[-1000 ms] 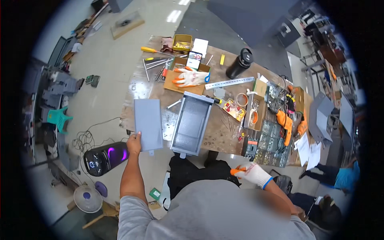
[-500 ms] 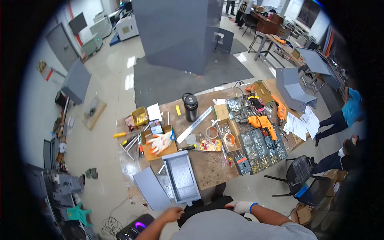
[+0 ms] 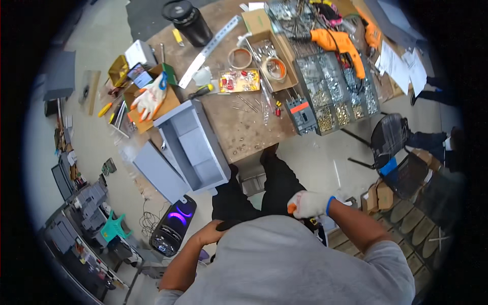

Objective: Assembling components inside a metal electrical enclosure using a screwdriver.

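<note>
My bare left hand rests against my left hip beside the dark trousers, its fingertips hidden by cloth. At my right hip, my right hand wears a white work glove with orange fingertips. Its fingers are curled in, and what they may hold is hidden. A small black-and-yellow item sits at my waist just below that hand. In front of me on the workbench lies an open grey metal box, with a flat grey panel by its left side. Another white-and-orange glove lies on a cardboard box.
A parts organizer full of screws, an orange power drill, a circuit breaker and tape rolls crowd the bench's right. A black bottle stands behind. A speaker is at left; a black chair at right.
The view has tilted down, so the bench sits higher in the picture and more of my body shows. Both hands stay at my hips; the right glove is now more plainly visible.
</note>
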Available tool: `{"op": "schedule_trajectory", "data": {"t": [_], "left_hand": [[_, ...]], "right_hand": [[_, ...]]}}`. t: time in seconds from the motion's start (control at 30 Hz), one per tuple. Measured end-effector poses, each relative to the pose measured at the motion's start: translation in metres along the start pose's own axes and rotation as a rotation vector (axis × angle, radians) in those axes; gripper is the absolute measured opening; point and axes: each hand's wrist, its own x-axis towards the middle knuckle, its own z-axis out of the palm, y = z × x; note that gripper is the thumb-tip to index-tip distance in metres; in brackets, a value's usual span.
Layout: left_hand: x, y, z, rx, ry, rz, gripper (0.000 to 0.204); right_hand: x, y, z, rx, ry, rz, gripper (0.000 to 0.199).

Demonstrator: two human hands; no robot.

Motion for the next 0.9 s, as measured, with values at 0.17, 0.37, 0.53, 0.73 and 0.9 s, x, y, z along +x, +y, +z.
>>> {"op": "schedule_trajectory", "data": {"t": [0.17,0.37,0.53,0.73,0.9], "left_hand": [[-0.004,0.006,0.01,-0.249,-0.194,-0.423,0.025],[0.05,0.009,0.071,0.493,-0.334,0.065,0.028],[0.063,0.0,0.051,0.578,-0.281,0.16,0.03],[0.106,0.001,0.032,0.799,-0.036,0.12,0.034],[0.138,0.038,0.005,0.929,0.074,0.079,0.038]], "right_hand": [[-0.021,-0.045,0.012,0.256,-0.289,-0.045,0.028],[-0.001,0.041,0.005,0.731,0.404,0.073,0.032],[0.0,0.034,-0.03,1.298,0.357,0.015,0.054],[0.025,0.059,-0.082,1.277,0.31,-0.061,0.062],[0.046,0.056,-0.146,1.205,0.303,-0.09,0.052]]}}
